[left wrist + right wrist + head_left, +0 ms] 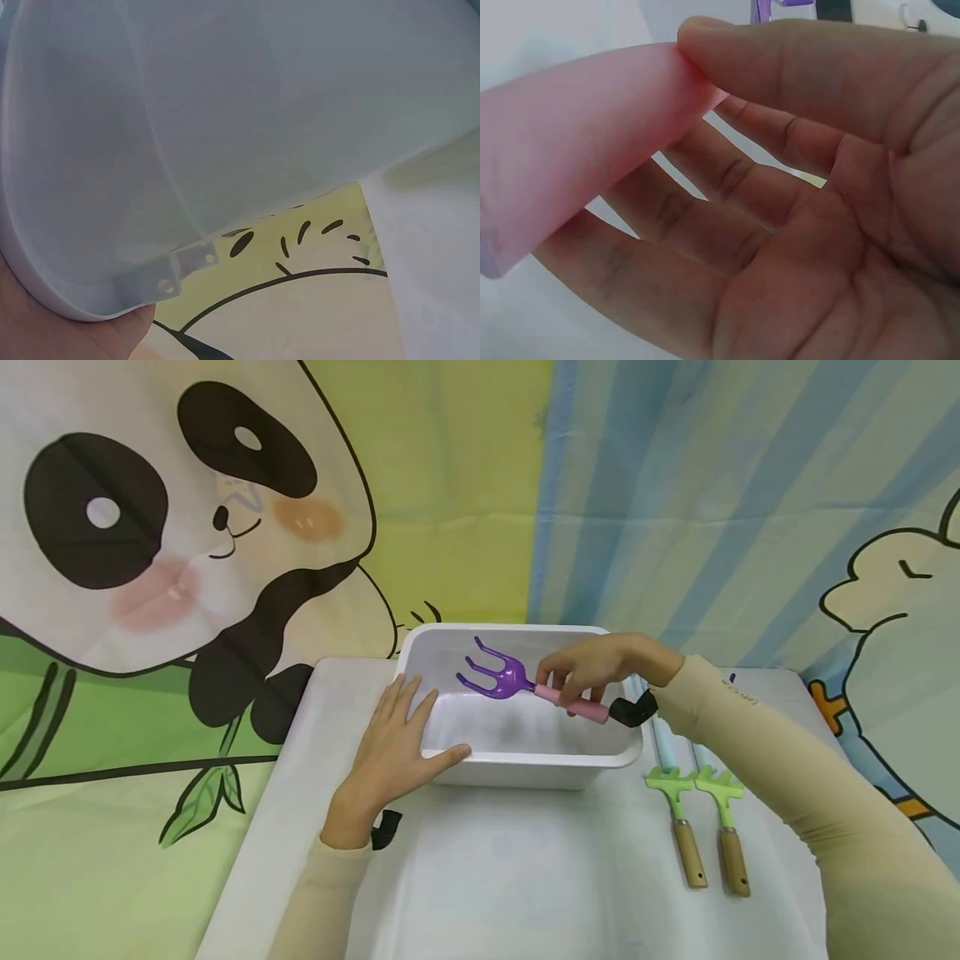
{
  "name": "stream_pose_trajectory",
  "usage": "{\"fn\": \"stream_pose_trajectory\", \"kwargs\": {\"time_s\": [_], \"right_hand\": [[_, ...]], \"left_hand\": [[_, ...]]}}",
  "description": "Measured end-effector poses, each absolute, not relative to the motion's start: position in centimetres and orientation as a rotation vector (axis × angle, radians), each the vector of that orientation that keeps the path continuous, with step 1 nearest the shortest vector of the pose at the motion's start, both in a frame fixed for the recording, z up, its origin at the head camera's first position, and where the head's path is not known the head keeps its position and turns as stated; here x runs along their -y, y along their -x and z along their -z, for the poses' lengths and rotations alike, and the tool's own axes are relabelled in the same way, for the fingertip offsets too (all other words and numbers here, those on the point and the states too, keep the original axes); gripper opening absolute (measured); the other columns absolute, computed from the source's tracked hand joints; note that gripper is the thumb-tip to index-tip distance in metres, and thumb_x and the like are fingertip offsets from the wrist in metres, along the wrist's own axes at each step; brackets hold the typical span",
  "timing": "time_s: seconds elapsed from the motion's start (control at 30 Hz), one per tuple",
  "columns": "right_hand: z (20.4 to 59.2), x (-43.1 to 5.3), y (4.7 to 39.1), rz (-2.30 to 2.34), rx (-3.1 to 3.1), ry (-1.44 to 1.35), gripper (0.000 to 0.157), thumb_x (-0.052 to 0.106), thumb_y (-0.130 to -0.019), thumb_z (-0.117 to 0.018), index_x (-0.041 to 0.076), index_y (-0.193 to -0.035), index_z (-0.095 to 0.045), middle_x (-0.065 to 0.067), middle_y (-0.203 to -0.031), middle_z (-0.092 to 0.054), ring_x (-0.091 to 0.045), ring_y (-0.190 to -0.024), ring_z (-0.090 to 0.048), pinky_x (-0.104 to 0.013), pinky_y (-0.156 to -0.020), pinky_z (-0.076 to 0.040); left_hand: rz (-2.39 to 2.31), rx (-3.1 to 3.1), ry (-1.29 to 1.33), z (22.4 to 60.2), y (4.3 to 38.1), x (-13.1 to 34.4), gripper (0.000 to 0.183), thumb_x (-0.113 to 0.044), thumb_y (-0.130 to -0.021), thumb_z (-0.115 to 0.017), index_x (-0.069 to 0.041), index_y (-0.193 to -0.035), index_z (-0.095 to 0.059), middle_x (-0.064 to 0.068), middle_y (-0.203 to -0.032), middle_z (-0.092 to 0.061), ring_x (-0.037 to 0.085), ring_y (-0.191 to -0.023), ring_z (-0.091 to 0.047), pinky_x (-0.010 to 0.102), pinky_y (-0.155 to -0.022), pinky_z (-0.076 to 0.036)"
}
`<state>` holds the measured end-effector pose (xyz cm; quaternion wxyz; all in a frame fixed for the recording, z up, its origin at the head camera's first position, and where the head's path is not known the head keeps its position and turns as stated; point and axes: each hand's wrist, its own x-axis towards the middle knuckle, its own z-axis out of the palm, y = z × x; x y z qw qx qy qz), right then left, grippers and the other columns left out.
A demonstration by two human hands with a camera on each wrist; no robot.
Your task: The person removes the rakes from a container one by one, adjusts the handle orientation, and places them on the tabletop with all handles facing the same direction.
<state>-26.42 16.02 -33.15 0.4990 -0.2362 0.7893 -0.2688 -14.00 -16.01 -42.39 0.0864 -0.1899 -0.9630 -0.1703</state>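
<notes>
My right hand (582,668) pinches the pink handle (592,127) of a small hand rake (504,678) between thumb and fingers. Its purple head has three curved tines, which point left over the inside of a white plastic tub (517,759). Close up in the right wrist view, the thumb lies on top of the handle and the fingers curl beneath. My left hand (390,752) rests on the tub's left front corner, fingers spread and straight, thumb along the front rim. In the left wrist view that hand (67,322) touches the tub's rim (19,255).
Right of the tub lie two green rakes (670,781) (720,787) with wooden handles. Pale blue tool parts (663,745) lie behind them, partly covered by the right arm. All rest on a white table (510,877). A printed panda curtain (450,485) hangs behind.
</notes>
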Motion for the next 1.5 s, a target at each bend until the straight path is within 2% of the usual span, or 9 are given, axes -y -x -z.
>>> {"fn": "stream_pose_trajectory", "kwargs": {"time_s": [0.43,0.67,0.8,0.9,1.1,1.23,1.4,1.5], "right_hand": [[29.7,-22.9,21.6,0.745,-2.006,0.650,0.033,0.004,-0.098,-0.054,0.011,-0.130,-0.050,-0.014,-0.118,-0.056,-0.029,-0.091,-0.062,-0.038,-0.071,-0.056],[30.3,-27.6,18.4,0.842,-2.080,0.586,0.032,0.005,-0.100,-0.055,0.005,-0.132,-0.047,-0.015,-0.109,-0.059,-0.032,-0.085,-0.064,-0.041,-0.071,-0.057],[31.6,-30.2,16.6,0.896,-2.136,0.513,0.036,0.009,-0.101,-0.056,0.003,-0.134,-0.043,-0.015,-0.108,-0.061,-0.031,-0.084,-0.065,-0.039,-0.072,-0.058],[33.1,-32.3,15.0,0.972,-2.190,0.490,0.039,0.009,-0.101,-0.056,0.001,-0.136,-0.042,-0.016,-0.114,-0.058,-0.029,-0.086,-0.065,-0.038,-0.069,-0.058],[35.9,-36.7,11.6,1.155,-2.197,0.463,0.036,0.006,-0.104,-0.050,-0.005,-0.136,-0.039,-0.025,-0.120,-0.049,-0.026,-0.095,-0.067,-0.041,-0.070,-0.060],[37.9,-39.4,9.7,1.240,-2.168,0.407,0.035,0.006,-0.105,-0.047,-0.006,-0.137,-0.037,-0.025,-0.118,-0.049,-0.025,-0.097,-0.067,-0.043,-0.072,-0.060],[41.0,-42.0,7.5,1.325,-2.137,0.234,0.031,0.008,-0.106,-0.048,0.000,-0.134,-0.040,-0.020,-0.116,-0.051,-0.024,-0.099,-0.066,-0.045,-0.072,-0.060],[42.6,-43.3,6.2,1.329,-2.142,0.090,0.034,0.011,-0.105,-0.051,-0.002,-0.134,-0.038,-0.021,-0.116,-0.051,-0.026,-0.100,-0.065,-0.045,-0.074,-0.059]], "left_hand": [[0.520,2.856,0.591,42.4,13.9,15.9,0.103,-0.083,-0.083,-0.049,-0.005,-0.150,-0.045,0.019,-0.160,-0.027,0.034,-0.151,-0.006,0.048,-0.121,-0.006],[0.528,2.863,0.585,42.2,13.8,15.9,0.102,-0.082,-0.083,-0.050,-0.005,-0.150,-0.045,0.018,-0.160,-0.027,0.032,-0.152,-0.006,0.046,-0.122,-0.005],[0.530,2.866,0.578,42.3,13.8,16.1,0.103,-0.083,-0.082,-0.050,-0.006,-0.150,-0.044,0.017,-0.161,-0.026,0.032,-0.152,-0.006,0.046,-0.121,-0.005],[0.528,2.866,0.580,42.4,13.9,16.2,0.103,-0.083,-0.082,-0.050,-0.006,-0.151,-0.044,0.017,-0.161,-0.026,0.033,-0.151,-0.006,0.047,-0.121,-0.005],[0.535,2.864,0.588,42.4,13.8,16.0,0.102,-0.082,-0.083,-0.051,-0.006,-0.150,-0.044,0.018,-0.161,-0.026,0.034,-0.151,-0.006,0.047,-0.121,-0.005],[0.537,2.864,0.589,42.3,13.8,15.9,0.103,-0.083,-0.083,-0.050,-0.006,-0.151,-0.043,0.017,-0.161,-0.026,0.034,-0.151,-0.006,0.048,-0.121,-0.005],[0.527,2.869,0.577,42.3,13.7,16.0,0.103,-0.084,-0.082,-0.049,-0.007,-0.151,-0.044,0.016,-0.161,-0.026,0.033,-0.151,-0.006,0.048,-0.121,-0.006],[0.528,2.872,0.574,42.3,13.7,16.0,0.103,-0.084,-0.082,-0.049,-0.007,-0.150,-0.044,0.016,-0.161,-0.026,0.032,-0.152,-0.005,0.048,-0.121,-0.005]]}}
